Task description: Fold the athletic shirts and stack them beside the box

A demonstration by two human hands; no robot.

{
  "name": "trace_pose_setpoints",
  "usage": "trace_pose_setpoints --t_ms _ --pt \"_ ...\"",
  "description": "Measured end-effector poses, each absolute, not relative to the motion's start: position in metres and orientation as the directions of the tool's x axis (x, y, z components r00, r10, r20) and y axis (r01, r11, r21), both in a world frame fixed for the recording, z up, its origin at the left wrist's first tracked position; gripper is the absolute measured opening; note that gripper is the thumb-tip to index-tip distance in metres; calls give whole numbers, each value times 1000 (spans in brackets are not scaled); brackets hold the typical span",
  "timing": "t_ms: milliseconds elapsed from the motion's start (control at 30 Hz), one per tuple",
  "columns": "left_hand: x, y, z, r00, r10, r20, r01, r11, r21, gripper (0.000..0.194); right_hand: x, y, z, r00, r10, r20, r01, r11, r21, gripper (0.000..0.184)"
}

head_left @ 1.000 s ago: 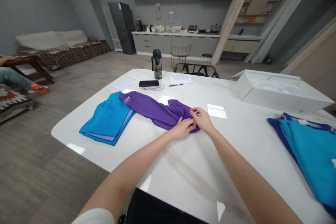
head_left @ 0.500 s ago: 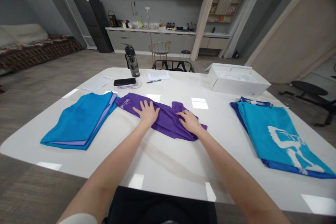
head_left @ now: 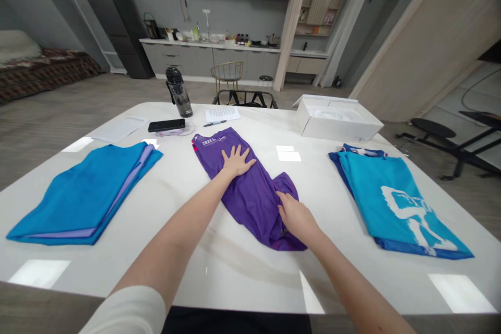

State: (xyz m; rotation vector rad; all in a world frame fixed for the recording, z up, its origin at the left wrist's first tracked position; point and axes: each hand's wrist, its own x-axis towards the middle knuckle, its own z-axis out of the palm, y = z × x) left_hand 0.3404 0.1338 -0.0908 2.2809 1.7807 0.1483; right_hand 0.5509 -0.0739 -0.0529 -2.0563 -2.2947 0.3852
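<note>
The purple shirt (head_left: 252,203) is lying aslant on the table (head_left: 176,182), between the left pile (head_left: 90,182) and the right pile (head_left: 395,182). The left hand (head_left: 237,163) is resting flat on it, fingers spread apart. The right hand (head_left: 297,215) is touching the rumpled edge beside 1 jutting flap (head_left: 286,182), fingers curled; whether they are pinching cloth, I cannot tell. The step seems to be straightening: ideally, the left palm is anchoring the smoother part lightly while the right fingers are teasing creases outward. Pulling hard would risk skewing the whole shirt.
</note>
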Motion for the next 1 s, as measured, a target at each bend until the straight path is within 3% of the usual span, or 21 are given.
trace_pose_setpoints --t_ms 400,633,733,867,1000 --pt "454 181 -91 560 828 -10 798 -537 272 81 579 -92 -60 19 987 -157 946 -68 -318 51" --pt "467 194 -96 664 744 80 697 -654 294 68 559 -72 -57 -46 990 -136 882 -24 -470 36" --pt "457 191 -99 656 738 155 681 -668 301 60 553 -70 -55 -59 975 -214 809 -79 -582 25" --pt "448 181 -97 613 780 130 726 -620 297 56 548 -87 -58 -164 894 -418 683 -203 -701 16" --pt "444 168 -89 582 809 77 755 -574 317 55 535 -114 -56 -266 860 -436 609 -201 -767 23"
